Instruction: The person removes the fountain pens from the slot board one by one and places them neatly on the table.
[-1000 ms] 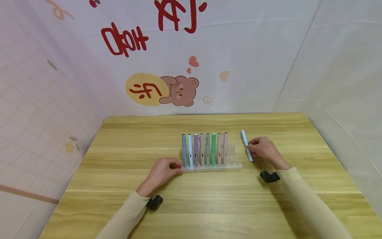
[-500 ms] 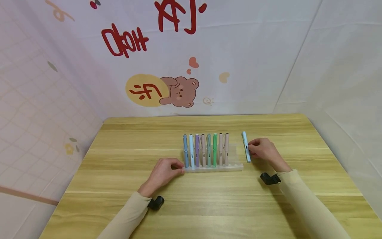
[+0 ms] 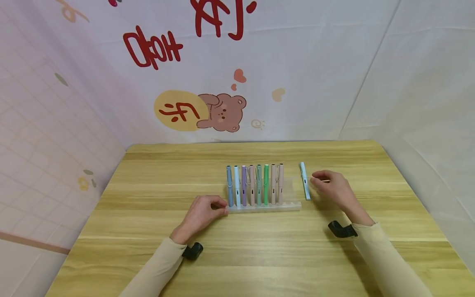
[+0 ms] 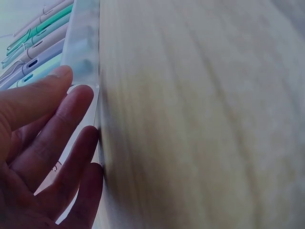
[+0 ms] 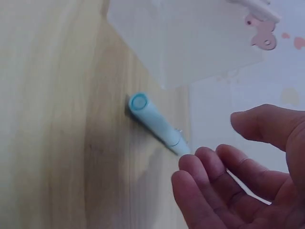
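A clear acrylic pen stand is on the table, with several capped pens leaning in its slots: blue, light blue, purple, beige and green ones. My left hand pinches the stand's left end between thumb and forefinger; in the left wrist view the thumb lies at the corner of the frosted strip. One light blue pen lies on the table just right of the stand. Beside it is my right hand, holding nothing. The right wrist view shows a gap between thumb and fingers, apart from the pen.
The wooden table meets a white printed curtain at the back, with a bear drawing on it. Similar cloth hangs at both sides. A black wrist camera is on each forearm.
My right hand has let go of the light blue pen and drawn slightly to the right and back. The pen now lies straighter. My left hand stays at the stand's end.
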A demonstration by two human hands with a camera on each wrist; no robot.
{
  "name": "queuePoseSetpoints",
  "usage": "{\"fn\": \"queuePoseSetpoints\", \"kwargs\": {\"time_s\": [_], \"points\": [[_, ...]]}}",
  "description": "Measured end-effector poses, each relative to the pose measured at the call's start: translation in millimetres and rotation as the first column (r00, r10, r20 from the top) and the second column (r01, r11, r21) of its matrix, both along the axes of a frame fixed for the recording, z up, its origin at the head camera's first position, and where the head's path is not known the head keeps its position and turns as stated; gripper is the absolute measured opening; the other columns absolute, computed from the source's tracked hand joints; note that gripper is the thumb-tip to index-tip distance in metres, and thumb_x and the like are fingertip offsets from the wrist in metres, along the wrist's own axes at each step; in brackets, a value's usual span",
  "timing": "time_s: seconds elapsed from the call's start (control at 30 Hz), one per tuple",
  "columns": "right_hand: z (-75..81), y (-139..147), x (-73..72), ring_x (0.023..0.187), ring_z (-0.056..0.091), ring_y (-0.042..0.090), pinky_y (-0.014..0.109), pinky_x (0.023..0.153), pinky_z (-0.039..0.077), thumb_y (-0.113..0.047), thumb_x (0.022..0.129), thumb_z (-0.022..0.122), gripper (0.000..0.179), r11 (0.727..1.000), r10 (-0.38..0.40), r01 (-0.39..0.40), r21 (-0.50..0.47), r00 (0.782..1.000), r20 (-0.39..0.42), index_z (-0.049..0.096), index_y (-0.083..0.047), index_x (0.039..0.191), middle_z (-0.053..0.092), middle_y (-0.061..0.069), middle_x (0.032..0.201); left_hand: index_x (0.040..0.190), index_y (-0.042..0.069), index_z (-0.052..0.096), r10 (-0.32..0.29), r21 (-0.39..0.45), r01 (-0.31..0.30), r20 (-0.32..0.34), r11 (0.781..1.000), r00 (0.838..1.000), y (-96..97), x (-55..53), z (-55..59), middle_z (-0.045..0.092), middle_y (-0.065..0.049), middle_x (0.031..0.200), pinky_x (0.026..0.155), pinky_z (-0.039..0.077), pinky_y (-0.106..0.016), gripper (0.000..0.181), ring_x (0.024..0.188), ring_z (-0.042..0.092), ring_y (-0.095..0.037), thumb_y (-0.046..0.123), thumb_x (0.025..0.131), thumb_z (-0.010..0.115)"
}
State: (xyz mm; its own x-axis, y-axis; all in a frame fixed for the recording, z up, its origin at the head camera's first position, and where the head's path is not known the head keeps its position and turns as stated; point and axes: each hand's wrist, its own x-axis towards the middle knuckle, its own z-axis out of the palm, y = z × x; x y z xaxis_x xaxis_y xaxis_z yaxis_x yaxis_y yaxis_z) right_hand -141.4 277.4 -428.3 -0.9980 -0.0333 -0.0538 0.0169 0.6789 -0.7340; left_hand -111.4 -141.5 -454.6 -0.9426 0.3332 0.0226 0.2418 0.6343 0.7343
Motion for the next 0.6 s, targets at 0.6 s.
{"fn": "queuePoseSetpoints", "kwargs": {"time_s": [0.6], "points": [[-2.7, -28.8, 31.0, 0.098, 0.068, 0.002, 0.016, 0.081, 0.051, -0.031, 0.103, 0.067, 0.036, 0.973, -0.001, -0.035, -0.227, 0.988, -0.157, 0.068, -0.003, 0.126, 0.073, 0.016, 0.119, 0.096, 0.015, 0.081, 0.003, 0.006, -0.003, -0.003, 1.0, 1.0, -0.1, -0.1, 2.1, 0.076, 0.008, 0.09, 0.08, 0.053, -0.035, 0.011, 0.084, 0.068, -0.008, 0.013, 0.086, 0.085]]}}
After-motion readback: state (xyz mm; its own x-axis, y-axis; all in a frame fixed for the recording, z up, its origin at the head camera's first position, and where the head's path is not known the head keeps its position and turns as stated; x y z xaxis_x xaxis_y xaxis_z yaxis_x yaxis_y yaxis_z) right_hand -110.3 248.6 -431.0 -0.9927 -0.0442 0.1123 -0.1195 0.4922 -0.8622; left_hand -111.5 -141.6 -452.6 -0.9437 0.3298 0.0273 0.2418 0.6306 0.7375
